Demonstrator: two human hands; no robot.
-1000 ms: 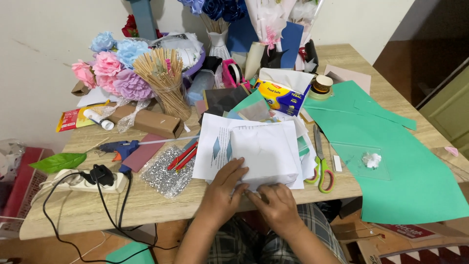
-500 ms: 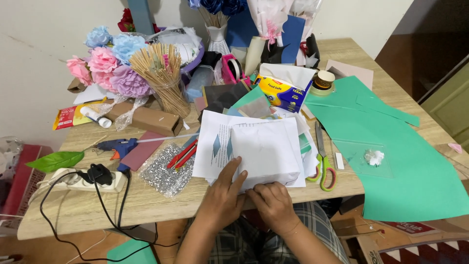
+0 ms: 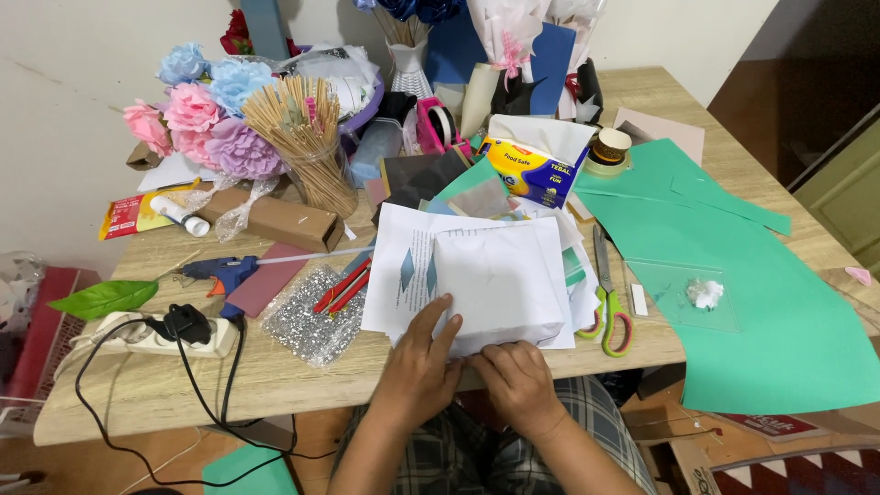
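Observation:
A folded white paper sheet (image 3: 500, 280) with printed text and blue diamond shapes lies on a stack of papers at the table's near edge. My left hand (image 3: 417, 362) presses flat on its near left part with the fingers spread. Curled at the sheet's near edge, my right hand (image 3: 515, 378) pinches the fold just right of the left hand. Both hands touch the same sheet, close together.
Scissors with green and pink handles (image 3: 607, 295) lie right of the papers, on large green paper sheets (image 3: 770, 302). A blue glue gun (image 3: 220, 271), silver glitter sheet (image 3: 316, 313) and power strip (image 3: 151, 335) lie left. Paper flowers (image 3: 206, 119), a jar of sticks (image 3: 307, 137) and a tissue box (image 3: 532, 165) stand behind.
Both hands stay on the white sheet's near edge. The left hand has shifted slightly forward onto the paper; the right hand keeps working the fold.

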